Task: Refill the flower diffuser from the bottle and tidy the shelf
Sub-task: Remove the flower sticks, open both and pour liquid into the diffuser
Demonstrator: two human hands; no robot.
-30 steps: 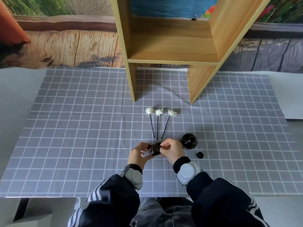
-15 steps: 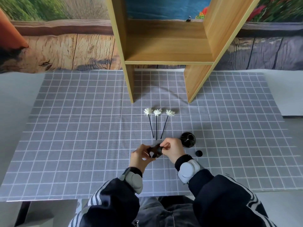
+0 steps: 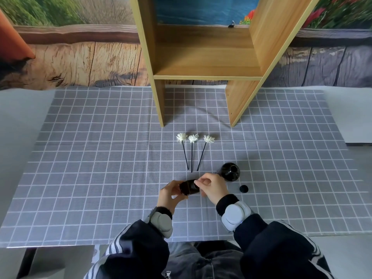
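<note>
so your left hand is wrapped round the dark bottle just above the cloth, and your right hand pinches its right end, probably the cap, though your fingers hide it. hold the body steady and turn only the cap. the bottle lies sideways, long axis left to right, neck toward the open diffuser just beside your right hand.

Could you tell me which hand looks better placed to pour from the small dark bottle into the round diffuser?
Probably the left hand: it grips the small dark bottle's body, while the right hand only pinches its cap end. The open diffuser stands just beyond the right hand, its cap lying beside it.
</note>
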